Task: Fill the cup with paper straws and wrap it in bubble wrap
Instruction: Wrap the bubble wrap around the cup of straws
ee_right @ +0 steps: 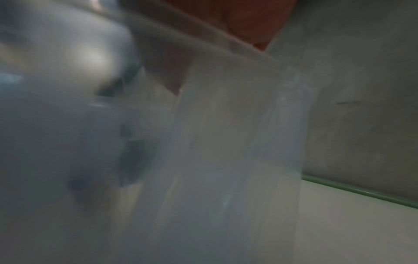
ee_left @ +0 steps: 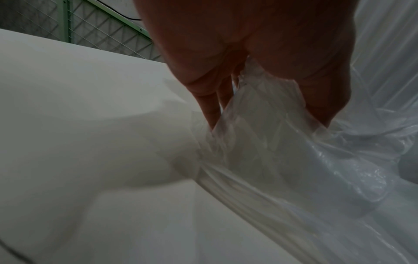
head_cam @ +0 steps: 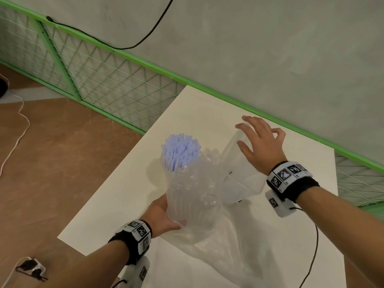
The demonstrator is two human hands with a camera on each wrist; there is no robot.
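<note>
A clear cup (head_cam: 191, 194) stuffed with pale lavender paper straws (head_cam: 180, 150) stands upright in bubble wrap (head_cam: 207, 163) near the table's left edge. My left hand (head_cam: 166, 213) grips the wrapped cup low on its left side; the left wrist view shows the fingers (ee_left: 208, 107) and thumb pinching the wrap (ee_left: 282, 142). The loose wrap trails toward me over the table. My right hand (head_cam: 259, 134) is spread, fingers straight, on the rim of a tilted translucent plastic container (head_cam: 239, 177), which fills the blurred right wrist view (ee_right: 226, 160).
The white table (head_cam: 124, 194) ends close on the left, above a brown floor. A green mesh railing (head_cam: 116, 84) and a grey wall run behind it. A black cable (head_cam: 311, 256) hangs from my right wrist over the table's near right part.
</note>
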